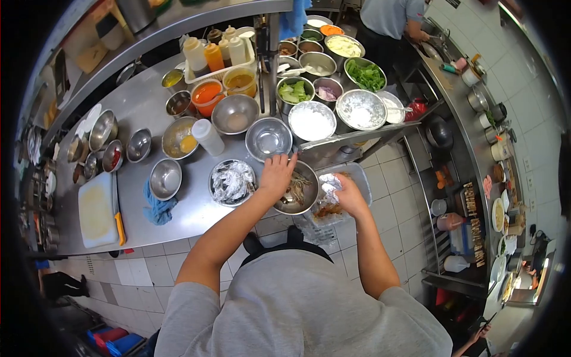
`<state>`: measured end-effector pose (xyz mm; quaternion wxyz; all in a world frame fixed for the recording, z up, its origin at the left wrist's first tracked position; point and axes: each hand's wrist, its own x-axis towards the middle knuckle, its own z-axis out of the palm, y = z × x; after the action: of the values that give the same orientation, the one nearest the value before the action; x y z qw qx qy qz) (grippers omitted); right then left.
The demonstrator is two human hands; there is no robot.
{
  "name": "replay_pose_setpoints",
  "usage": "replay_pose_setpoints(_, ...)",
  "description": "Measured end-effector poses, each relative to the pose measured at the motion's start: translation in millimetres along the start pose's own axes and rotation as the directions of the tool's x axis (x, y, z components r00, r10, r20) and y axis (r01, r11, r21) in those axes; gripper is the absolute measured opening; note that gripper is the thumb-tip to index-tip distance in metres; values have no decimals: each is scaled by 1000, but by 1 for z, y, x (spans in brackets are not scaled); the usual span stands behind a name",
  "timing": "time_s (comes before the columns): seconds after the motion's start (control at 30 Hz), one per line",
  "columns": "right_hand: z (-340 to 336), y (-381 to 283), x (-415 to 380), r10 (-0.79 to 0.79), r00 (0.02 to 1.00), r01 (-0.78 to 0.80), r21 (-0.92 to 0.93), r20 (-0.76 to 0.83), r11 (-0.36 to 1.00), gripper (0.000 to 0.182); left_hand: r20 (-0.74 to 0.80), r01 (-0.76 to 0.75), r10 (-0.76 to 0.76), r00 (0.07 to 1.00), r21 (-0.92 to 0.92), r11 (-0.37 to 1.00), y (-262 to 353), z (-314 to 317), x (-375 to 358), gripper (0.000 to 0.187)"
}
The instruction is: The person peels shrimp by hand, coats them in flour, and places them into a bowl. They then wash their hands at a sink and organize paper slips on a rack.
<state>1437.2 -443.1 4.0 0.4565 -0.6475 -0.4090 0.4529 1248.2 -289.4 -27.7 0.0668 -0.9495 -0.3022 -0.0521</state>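
At the counter [193,208] edge, our hands work apart: left hand [277,174] at the shrimp bowl [287,208] rim, grip unclear; right hand [351,199] pinching a floury clump [328,185], long axis roughly away from us.

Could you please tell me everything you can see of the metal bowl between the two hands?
The bowl is round, silvery and smooth, apparently metal, with a shiny inner wall. It is open side up, holding greyish-brown pieces that look like raw shrimp. The left hand overlaps its upper left rim; whether they touch is unclear. The right hand is on its right, above a tub. What supports the bowl is hidden.
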Motion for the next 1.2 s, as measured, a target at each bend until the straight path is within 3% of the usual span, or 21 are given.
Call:
replay_pose_setpoints(0.07, -10, 4, -4, 1, 1000, -1, 0, -2, 1000, 38, 51, 26, -24, 998, -49, 998, -1, -2, 0, 50)
replay_pose_setpoints(0.13, -17, 0, -7, 5, 1000, -5, -5, 1, 1000, 39, 5, 26, -26, 1000, -78, 997, -7, 1, 3, 43)
replay_pose_setpoints(0.2, -24, -3, -8, 77, 997, -75, 96, -8, 993, 38, 141, 88, -59, 988, -209, 974, -15, -1, 8, 37)
replay_pose_setpoints(0.27, -34, 6, -2, 41, 999, -40, 24, -29, 999, 34, 82, 66, -47, 995, -239, 969, -25, -9, 6, 33)
replay_pose_setpoints(0.33, -43, 6, 3, -3, 999, 1, -46, -53, 999, 29, -73, 68, -103, 992, -378, 923, -31, -34, 7, 25)
replay_pose_setpoints(0.4, -52, -3, -1, -33, 996, 35, 23, -77, 999, 28, -68, 99, -145, 987, -451, 887, -38, -63, 20, 30)
replay_pose_setpoints(0.47, -60, -19, -5, -17, 997, 21, 61, -73, 998, 29, -262, 30, -250, 932, -631, 775, -46, -81, 44, 35)
replay_pose_setpoints(0.6, -76, -33, -2, -21, 997, 35, 185, -80, 982, 29, -259, -21, -245, 934, -726, 687, -54, -74, 123, 39)
replay_pose_setpoints(0.67, -78, -36, 4, -34, 996, 48, 190, -77, 981, 29, 23, 113, -162, 987, -809, 577, -50, -61, 158, 40)
replay_pose_setpoints(0.7, -79, -38, 8, -42, 996, 57, 200, -76, 978, 29, 17, 111, -165, 986, -808, 578, -47, -56, 171, 40)
replay_pose_setpoints(0.77, -74, -53, 17, -48, 997, 58, 159, -65, 986, 30, 307, 302, -85, 948, -777, 553, -40, -45, 191, 41)
replay_pose_setpoints(0.8, -71, -60, 24, -46, 997, 52, 122, -55, 991, 30, 321, 304, -80, 944, -744, 595, -38, -21, 200, 44)
replay_pose_setpoints(0.87, -67, -65, 48, -62, 998, 66, 141, -32, 988, 32, 130, 174, -123, 984, -543, 821, -42, 14, 201, 45)
replay_pose_setpoints(0.9, -65, -66, 65, -134, 990, 133, -9, -50, 991, 34, 130, 178, -127, 983, -543, 821, -40, 7, 194, 45)
replay_pose_setpoints(0.93, -62, -70, 82, -207, 977, 196, -156, -57, 968, 36, 36, 204, -226, 973, -582, 787, -38, -9, 184, 45)
replay_pose_setpoints(0.97, -55, -83, 94, -226, 973, 203, -281, -51, 938, 37, -52, 223, -324, 945, -622, 750, -38, -25, 173, 44)
replay_pose_setpoints(1.0, -49, -97, 107, -241, 970, 205, -403, -40, 892, 39, -46, 230, -327, 944, -620, 750, -40, -37, 162, 44)
replay_pose_setpoints(1.07, -37, -94, 147, -161, 987, 136, -615, 16, 776, 34, -168, 143, -396, 903, -751, 645, -53, -56, 135, 38)
replay_pose_setpoints(1.1, -30, -89, 168, -162, 987, 142, -617, 24, 774, 34, -168, 149, -404, 899, -751, 643, -57, -61, 120, 38)
replay_pose_setpoints(1.17, -19, -71, 210, 134, 974, 125, -923, 185, 364, 31, -132, 153, -462, 877, -834, 530, -63, -68, 82, 35)
replay_pose_setpoints(1.2, -14, -56, 224, 128, 973, 135, -923, 192, 359, 31, -87, 176, -471, 878, -857, 485, -64, -81, 61, 34)
